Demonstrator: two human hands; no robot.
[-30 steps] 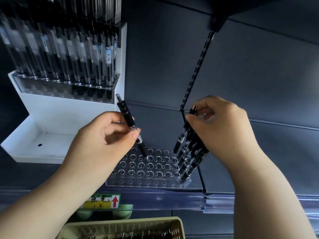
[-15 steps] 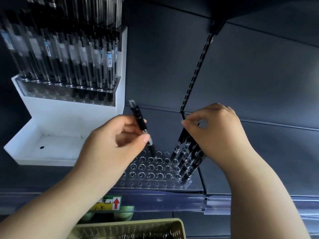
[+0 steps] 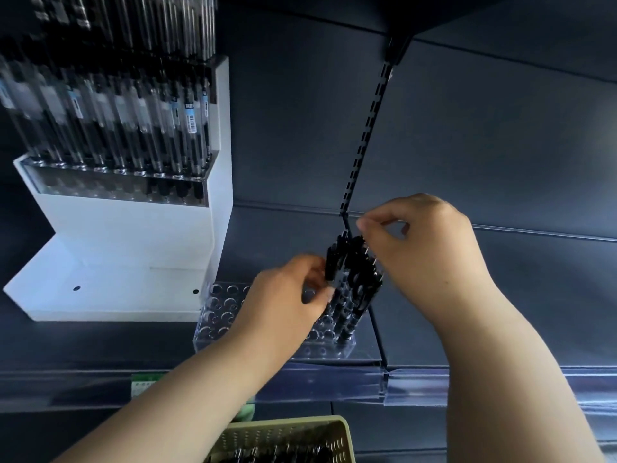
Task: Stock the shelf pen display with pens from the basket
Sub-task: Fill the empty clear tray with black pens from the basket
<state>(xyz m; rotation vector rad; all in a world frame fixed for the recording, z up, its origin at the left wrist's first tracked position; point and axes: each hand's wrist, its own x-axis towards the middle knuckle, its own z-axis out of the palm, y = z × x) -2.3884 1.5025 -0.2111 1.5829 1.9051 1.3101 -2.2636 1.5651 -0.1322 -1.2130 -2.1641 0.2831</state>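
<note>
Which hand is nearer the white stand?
Left. The left hand sits just right of the white stand; the right hand is farther right, beyond the black pens.

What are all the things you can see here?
Clear plastic pen holder with round holes: one, see-through, middle of the shelf.
Black pens: a bunch, too packed to count, standing in the holder's right end.
White display stand: one, left of the holder.
Clear-barrelled pens: many, standing in the white stand.
Pale green plastic basket: one, bottom edge, dark pens inside.
Black slotted metal strip: one, rising behind the holder.
Dark grey shelf: one, under holder and stand.
Left hand: one, pinches one pen at the bunch's left side.
Right hand: one, fingertips pinched over the pen tops; grip unclear.
</note>
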